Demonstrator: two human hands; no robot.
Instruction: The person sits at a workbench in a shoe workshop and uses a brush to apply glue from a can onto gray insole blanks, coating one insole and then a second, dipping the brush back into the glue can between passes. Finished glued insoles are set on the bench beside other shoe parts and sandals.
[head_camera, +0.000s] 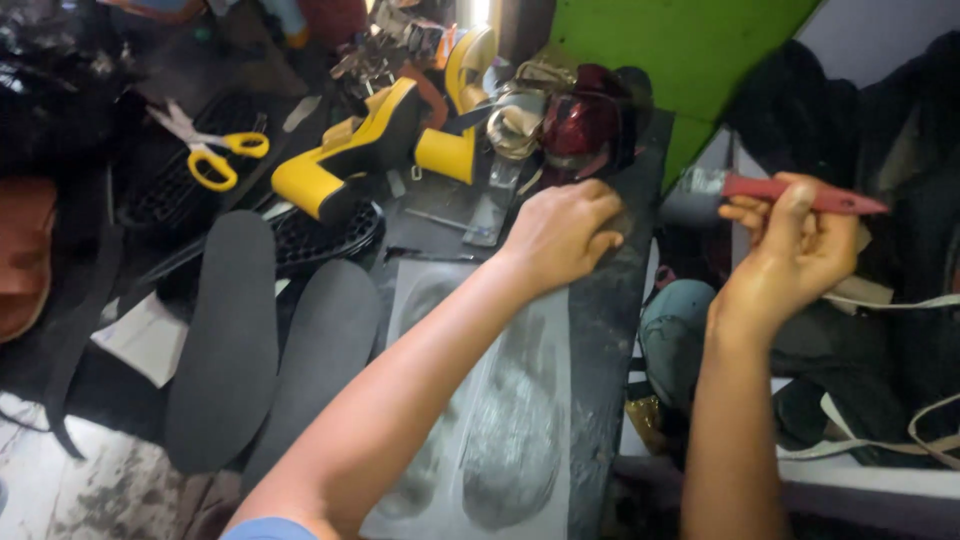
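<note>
Far left: yellow-handled scissors (215, 155); 2 dark insoles (225, 340) lie lengthwise. Centre: left hand (562, 235), fingers curled together, presses the counter (600, 400) edge near yellow heeled shoes (350, 150). Right: right hand (790, 250) clamps a red knife (800, 195), long axis horizontal, tip pointing right, off the counter.

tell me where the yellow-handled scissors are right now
The yellow-handled scissors lie at the upper left of the head view, on a dark mat, just left of the yellow high-heeled shoe.

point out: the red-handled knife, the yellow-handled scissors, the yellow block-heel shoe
red-handled knife (800, 193): head view, middle of the red handle, in the right hand.
yellow-handled scissors (212, 170): head view, lower yellow finger loop.
yellow block-heel shoe (312, 185): head view, side of the block heel.
</note>
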